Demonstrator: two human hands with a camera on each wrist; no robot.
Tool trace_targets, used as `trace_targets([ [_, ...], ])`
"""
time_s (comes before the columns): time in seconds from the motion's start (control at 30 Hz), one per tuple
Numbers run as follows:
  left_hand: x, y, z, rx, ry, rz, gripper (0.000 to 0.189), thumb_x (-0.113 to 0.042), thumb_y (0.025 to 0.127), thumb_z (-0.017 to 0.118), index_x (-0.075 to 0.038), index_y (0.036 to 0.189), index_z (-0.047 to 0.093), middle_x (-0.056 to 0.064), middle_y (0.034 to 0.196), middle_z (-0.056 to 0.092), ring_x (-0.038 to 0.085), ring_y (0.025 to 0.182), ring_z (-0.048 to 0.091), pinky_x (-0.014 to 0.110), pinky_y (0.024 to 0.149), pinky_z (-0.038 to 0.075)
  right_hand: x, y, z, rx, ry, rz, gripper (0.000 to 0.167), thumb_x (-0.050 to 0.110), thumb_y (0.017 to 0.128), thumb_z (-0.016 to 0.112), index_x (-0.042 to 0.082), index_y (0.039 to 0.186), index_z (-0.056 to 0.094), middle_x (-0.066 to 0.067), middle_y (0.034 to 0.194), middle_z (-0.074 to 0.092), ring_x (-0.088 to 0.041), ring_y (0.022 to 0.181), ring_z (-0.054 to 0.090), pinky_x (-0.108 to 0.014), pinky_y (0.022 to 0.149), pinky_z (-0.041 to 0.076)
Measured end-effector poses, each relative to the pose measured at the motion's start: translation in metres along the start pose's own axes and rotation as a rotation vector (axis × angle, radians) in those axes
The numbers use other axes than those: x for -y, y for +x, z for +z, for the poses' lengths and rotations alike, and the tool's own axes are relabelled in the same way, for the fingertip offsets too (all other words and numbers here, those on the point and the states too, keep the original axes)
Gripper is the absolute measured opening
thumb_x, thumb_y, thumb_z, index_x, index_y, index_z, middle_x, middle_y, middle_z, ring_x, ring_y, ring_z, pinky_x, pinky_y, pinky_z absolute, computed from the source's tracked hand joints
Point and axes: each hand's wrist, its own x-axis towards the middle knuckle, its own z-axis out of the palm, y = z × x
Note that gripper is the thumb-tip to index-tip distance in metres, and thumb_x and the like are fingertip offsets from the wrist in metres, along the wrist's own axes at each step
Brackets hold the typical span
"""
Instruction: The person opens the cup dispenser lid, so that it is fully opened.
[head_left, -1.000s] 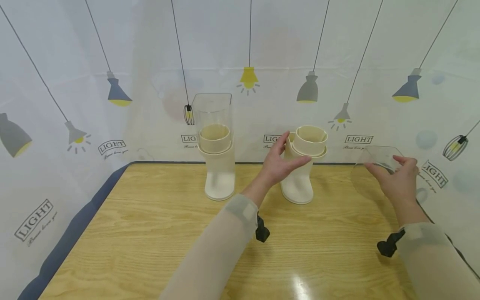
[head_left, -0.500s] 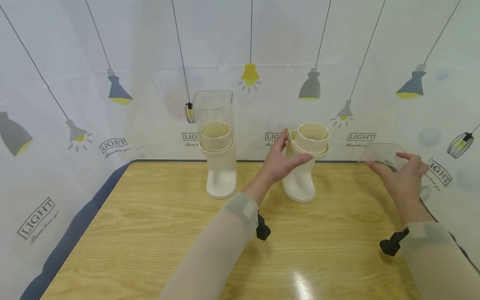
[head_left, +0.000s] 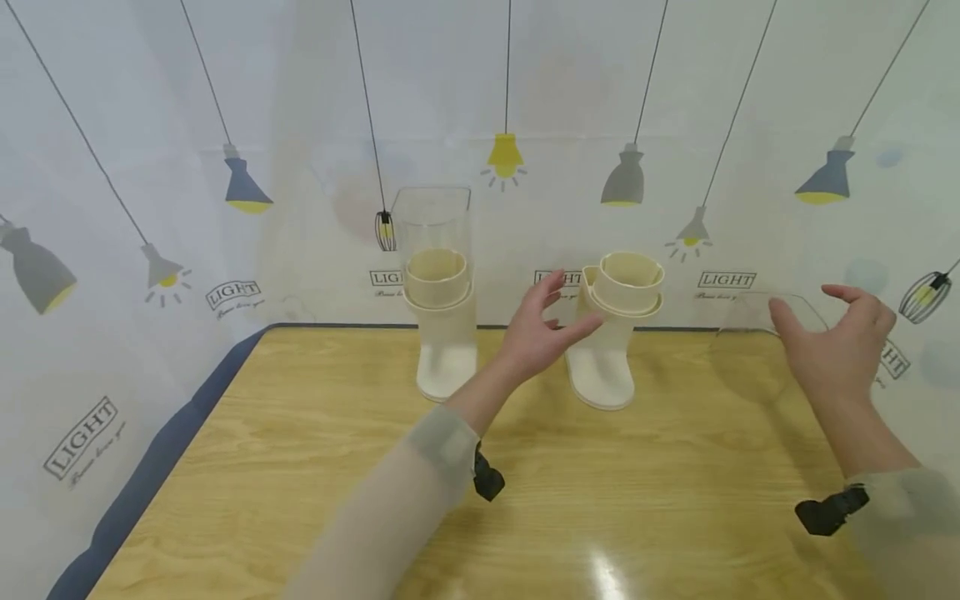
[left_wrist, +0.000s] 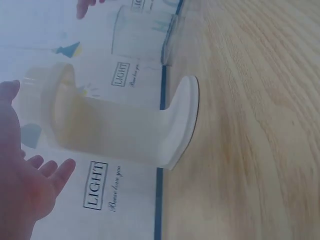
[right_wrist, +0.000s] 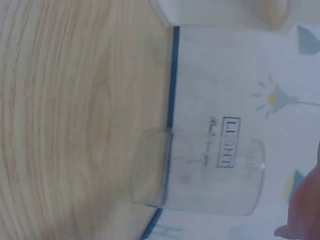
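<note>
1. Clear container (right_wrist: 200,172): upright on the table (head_left: 262,467), long axis vertical; left of and lower than the right hand (head_left: 843,358), nearer to it than to the left hand (head_left: 536,337).
2. Right grip: wide, thumb and fingers well parted, holding nothing; apart from the container.
3. Left grip: likewise spread and holding nothing; just beside the cream stand (head_left: 603,358), contact not discernible.
4. Cream stand: upright, right of the left grip, between both hands.
5. Second stand (head_left: 447,358): upright, left of the left grip, with another clear container (head_left: 431,212) at its top.
6. Printed backdrop (head_left: 300,100): beyond both grips.
</note>
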Motion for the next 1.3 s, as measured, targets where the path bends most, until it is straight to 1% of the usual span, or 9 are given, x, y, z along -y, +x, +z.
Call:
trace_targets([
  [0.1, -0.009, -0.014, -0.009, 0.039, 0.011, 0.025, 0.088, -0.041, 0.098, 0.083, -0.021, 0.171, 0.037, 0.0, 0.176, 0.039, 0.024, 0.161, 0.043, 0.048, 0.124, 0.049, 0.012, -0.011, -0.004, -0.024, 0.031, -0.054, 0.07, 0.052, 0.102, 0.066, 0.027, 0.162, 0.039, -0.004, 0.175, 0.018, -0.031, 0.162, 0.026, -0.054, 0.132, 0.025],
  [0.23, -0.02, -0.034, -0.023, 0.093, 0.021, 0.096, 0.078, -0.033, 0.1, 0.081, -0.019, 0.168, 0.044, 0.004, 0.172, 0.044, 0.027, 0.158, 0.048, 0.049, 0.122, 0.051, 0.032, -0.028, -0.002, -0.026, 0.098, -0.197, 0.061, 0.04, 0.102, 0.071, 0.02, 0.155, 0.049, 0.017, 0.155, 0.038, -0.013, 0.151, 0.036, -0.038, 0.13, 0.029],
  [0.33, -0.026, -0.049, -0.032, 0.12, 0.029, 0.151, 0.072, -0.028, 0.101, 0.079, -0.018, 0.165, 0.047, 0.004, 0.169, 0.048, 0.029, 0.155, 0.052, 0.047, 0.118, 0.055, 0.048, -0.042, 0.003, 0.005, 0.134, -0.314, 0.054, 0.032, 0.102, 0.074, 0.013, 0.148, 0.054, 0.029, 0.138, 0.039, 0.001, 0.134, 0.041, -0.024, 0.123, 0.035],
  [0.43, -0.029, -0.064, -0.04, 0.137, 0.028, 0.175, 0.069, -0.026, 0.102, 0.079, -0.02, 0.163, 0.049, 0.0, 0.165, 0.05, 0.027, 0.151, 0.056, 0.041, 0.114, 0.058, 0.062, -0.059, 0.01, 0.05, 0.154, -0.417, 0.052, 0.026, 0.101, 0.076, 0.005, 0.144, 0.054, 0.03, 0.136, 0.043, 0.008, 0.126, 0.045, -0.016, 0.116, 0.04],
  [0.6, -0.029, -0.084, -0.053, 0.13, 0.033, 0.197, 0.064, -0.021, 0.103, 0.078, -0.019, 0.161, 0.052, -0.001, 0.164, 0.052, 0.026, 0.149, 0.059, 0.038, 0.11, 0.06, 0.082, -0.084, 0.021, 0.115, 0.181, -0.554, 0.051, 0.014, 0.099, 0.079, -0.003, 0.142, 0.055, 0.024, 0.138, 0.05, 0.004, 0.127, 0.052, -0.009, 0.109, 0.041],
  [0.8, -0.027, -0.1, -0.077, 0.099, 0.046, 0.232, 0.062, -0.016, 0.102, 0.078, -0.016, 0.159, 0.054, 0.003, 0.162, 0.057, 0.031, 0.147, 0.06, 0.039, 0.106, 0.062, 0.104, -0.108, 0.031, 0.22, 0.195, -0.646, 0.05, 0.007, 0.097, 0.081, -0.001, 0.14, 0.058, -0.005, 0.15, 0.056, 0.004, 0.128, 0.051, -0.009, 0.11, 0.04],
  [0.9, -0.025, -0.108, -0.088, 0.092, 0.034, 0.269, 0.063, -0.009, 0.1, 0.078, -0.012, 0.159, 0.055, 0.008, 0.162, 0.058, 0.036, 0.145, 0.061, 0.04, 0.104, 0.063, 0.114, -0.117, 0.036, 0.251, 0.232, -0.705, 0.05, 0.002, 0.094, 0.082, -0.002, 0.138, 0.059, -0.013, 0.149, 0.058, -0.005, 0.129, 0.054, -0.01, 0.111, 0.041],
  [1.17, -0.024, -0.128, -0.121, 0.05, 0.04, 0.28, 0.063, -0.001, 0.099, 0.076, -0.006, 0.157, 0.054, 0.013, 0.16, 0.057, 0.039, 0.145, 0.06, 0.037, 0.104, 0.063, 0.146, -0.132, 0.051, 0.359, 0.278, -0.756, 0.05, 0.005, 0.095, 0.081, -0.002, 0.14, 0.059, -0.013, 0.148, 0.058, -0.022, 0.134, 0.056, -0.016, 0.114, 0.041],
  [1.3, -0.024, -0.13, -0.137, 0.005, 0.061, 0.263, 0.062, 0.0, 0.099, 0.075, -0.005, 0.157, 0.054, 0.015, 0.16, 0.057, 0.038, 0.145, 0.06, 0.032, 0.103, 0.062, 0.16, -0.135, 0.06, 0.399, 0.283, -0.78, 0.051, 0.008, 0.096, 0.081, -0.001, 0.141, 0.06, -0.013, 0.15, 0.057, -0.028, 0.138, 0.057, -0.032, 0.119, 0.044],
])
